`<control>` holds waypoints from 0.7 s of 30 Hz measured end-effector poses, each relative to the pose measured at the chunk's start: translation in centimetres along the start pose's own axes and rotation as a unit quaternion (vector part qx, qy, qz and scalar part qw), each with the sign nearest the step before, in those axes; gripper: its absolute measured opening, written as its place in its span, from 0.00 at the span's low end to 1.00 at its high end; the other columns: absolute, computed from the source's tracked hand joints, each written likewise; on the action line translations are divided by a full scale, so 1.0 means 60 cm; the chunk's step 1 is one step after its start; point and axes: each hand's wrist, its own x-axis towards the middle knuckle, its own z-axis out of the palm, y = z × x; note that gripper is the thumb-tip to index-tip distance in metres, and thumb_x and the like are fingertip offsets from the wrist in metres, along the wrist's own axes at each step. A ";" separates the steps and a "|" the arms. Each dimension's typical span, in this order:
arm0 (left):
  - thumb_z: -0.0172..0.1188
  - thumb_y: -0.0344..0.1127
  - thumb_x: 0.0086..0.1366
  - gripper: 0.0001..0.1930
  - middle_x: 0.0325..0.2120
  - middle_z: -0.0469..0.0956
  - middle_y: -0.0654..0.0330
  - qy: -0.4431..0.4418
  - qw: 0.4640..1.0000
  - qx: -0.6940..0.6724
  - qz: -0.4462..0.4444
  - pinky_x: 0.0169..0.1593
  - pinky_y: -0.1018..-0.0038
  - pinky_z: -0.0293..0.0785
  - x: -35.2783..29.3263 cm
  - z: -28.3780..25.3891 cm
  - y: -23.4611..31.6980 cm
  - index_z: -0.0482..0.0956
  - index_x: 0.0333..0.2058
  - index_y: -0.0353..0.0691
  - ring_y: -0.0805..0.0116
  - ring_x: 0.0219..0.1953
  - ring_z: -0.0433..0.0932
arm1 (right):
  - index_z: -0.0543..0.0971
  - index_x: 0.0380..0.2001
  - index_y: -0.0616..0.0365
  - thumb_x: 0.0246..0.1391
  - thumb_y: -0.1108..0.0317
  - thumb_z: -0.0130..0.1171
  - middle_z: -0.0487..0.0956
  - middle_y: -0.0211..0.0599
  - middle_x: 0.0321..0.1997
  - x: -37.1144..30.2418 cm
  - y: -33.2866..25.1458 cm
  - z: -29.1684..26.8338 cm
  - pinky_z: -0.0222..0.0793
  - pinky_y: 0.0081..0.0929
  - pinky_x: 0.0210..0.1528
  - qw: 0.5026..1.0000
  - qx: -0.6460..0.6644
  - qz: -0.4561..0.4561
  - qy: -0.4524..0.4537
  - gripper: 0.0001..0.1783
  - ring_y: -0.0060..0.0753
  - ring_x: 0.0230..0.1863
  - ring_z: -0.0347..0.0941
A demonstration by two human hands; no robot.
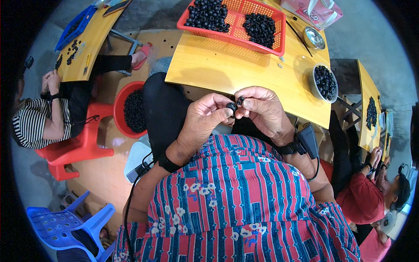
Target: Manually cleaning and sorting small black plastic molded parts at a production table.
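Over my lap, just off the table's near edge, my two hands almost meet. My left hand (pixel 204 116) pinches a small round black part (pixel 231 106) between thumb and fingertips; it looks like a short plastic piece with a shiny top. In the fingertips of my right hand (pixel 265 112) is a smaller black ring-like part (pixel 240 101), its hole partly showing. The two pieces are side by side, and I cannot tell whether they touch. An orange-red plastic basket (pixel 231 41) at the table's far side holds two heaps of black parts.
The yellow table (pixel 198 65) carries a clear bowl of black parts (pixel 324 83), a metal bowl (pixel 314 38), a dark stick (pixel 299 39) and a pink bag (pixel 314 13). A red tub (pixel 120 109) stands left of my leg. People sit at tables on both sides.
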 end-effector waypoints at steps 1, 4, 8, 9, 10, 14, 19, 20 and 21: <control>0.59 0.33 0.60 0.10 0.28 0.74 0.65 0.001 1.000 -0.001 0.000 0.37 0.82 0.70 0.000 -0.001 0.000 0.73 0.38 0.35 0.79 0.30 0.72 | 0.77 0.40 0.67 0.50 0.77 0.57 0.79 0.38 0.30 0.000 -0.001 0.001 0.74 0.20 0.33 1.000 -0.007 -0.004 0.006 0.11 0.25 0.27 0.75; 0.59 0.32 0.60 0.10 0.28 0.74 0.66 0.001 1.000 0.006 -0.001 0.37 0.82 0.69 0.000 -0.001 0.000 0.73 0.38 0.35 0.80 0.31 0.72 | 0.77 0.40 0.66 0.51 0.77 0.57 0.79 0.38 0.30 -0.001 -0.001 -0.001 0.74 0.19 0.33 1.000 -0.026 -0.009 0.015 0.11 0.25 0.28 0.75; 0.60 0.30 0.59 0.10 0.29 0.74 0.66 -0.005 1.000 0.008 -0.004 0.37 0.83 0.68 0.001 -0.006 -0.001 0.73 0.38 0.35 0.81 0.31 0.71 | 0.78 0.39 0.65 0.51 0.77 0.57 0.79 0.36 0.30 0.003 0.000 0.001 0.73 0.18 0.34 0.997 -0.070 -0.017 0.008 0.11 0.23 0.29 0.75; 0.59 0.30 0.59 0.09 0.29 0.74 0.66 -0.013 1.000 0.011 -0.003 0.37 0.83 0.68 0.001 -0.007 -0.002 0.73 0.38 0.35 0.81 0.32 0.71 | 0.78 0.39 0.65 0.51 0.77 0.57 0.79 0.36 0.30 0.004 0.000 0.002 0.73 0.18 0.34 0.997 -0.071 -0.016 0.007 0.11 0.23 0.29 0.75; 0.59 0.30 0.59 0.09 0.29 0.74 0.66 -0.012 1.000 0.011 -0.003 0.37 0.83 0.68 0.001 -0.007 -0.001 0.73 0.38 0.35 0.81 0.32 0.71 | 0.78 0.39 0.65 0.51 0.77 0.57 0.79 0.35 0.31 0.004 0.001 0.003 0.73 0.18 0.34 0.996 -0.083 -0.024 0.003 0.11 0.22 0.29 0.75; 0.60 0.30 0.59 0.09 0.28 0.73 0.66 -0.017 1.000 0.011 0.000 0.37 0.83 0.68 0.002 -0.008 -0.002 0.73 0.38 0.35 0.81 0.31 0.71 | 0.78 0.39 0.65 0.51 0.77 0.57 0.79 0.34 0.31 0.006 0.001 0.002 0.72 0.17 0.35 0.993 -0.110 -0.039 -0.003 0.10 0.20 0.29 0.74; 0.60 0.30 0.59 0.09 0.28 0.73 0.67 -0.021 1.000 0.010 -0.002 0.37 0.83 0.68 0.003 -0.007 -0.001 0.73 0.37 0.36 0.81 0.31 0.71 | 0.78 0.38 0.65 0.51 0.77 0.57 0.78 0.33 0.30 0.005 0.001 0.002 0.71 0.15 0.35 0.988 -0.145 -0.045 -0.004 0.10 0.19 0.29 0.73; 0.60 0.30 0.59 0.09 0.28 0.73 0.66 -0.018 1.000 0.020 0.000 0.37 0.83 0.68 0.003 -0.010 -0.003 0.74 0.37 0.36 0.81 0.31 0.71 | 0.78 0.38 0.65 0.51 0.77 0.57 0.78 0.33 0.30 0.005 0.001 0.002 0.70 0.15 0.35 0.987 -0.156 -0.048 -0.006 0.10 0.18 0.29 0.72; 0.60 0.31 0.59 0.09 0.28 0.73 0.66 -0.016 0.999 0.030 0.003 0.37 0.82 0.68 0.003 -0.011 -0.005 0.74 0.36 0.36 0.81 0.31 0.71 | 0.78 0.38 0.65 0.51 0.77 0.57 0.78 0.33 0.30 0.006 0.001 0.001 0.70 0.15 0.35 0.987 -0.156 -0.048 -0.005 0.10 0.18 0.29 0.72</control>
